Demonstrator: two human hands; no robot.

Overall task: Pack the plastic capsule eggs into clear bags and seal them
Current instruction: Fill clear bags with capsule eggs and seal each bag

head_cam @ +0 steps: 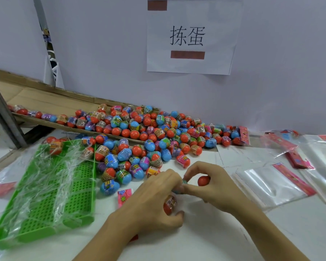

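White worktop (205,240) under a pale wall with a paper sign (192,36); big heap of capsule eggs (149,132) loose at the back, spilling off a cardboard flap (45,95), flat clear bags (271,181) stacked unfilled at right beside a green tray (51,185), so most packing judged left, no sealed bag plainly in view. Left hand (154,200) curled round an orange egg (169,204), long axis roughly upright toward the camera, apparently inside clear film; right hand (211,183) pinching a second egg (203,180), red end pointing right, long axis roughly level.
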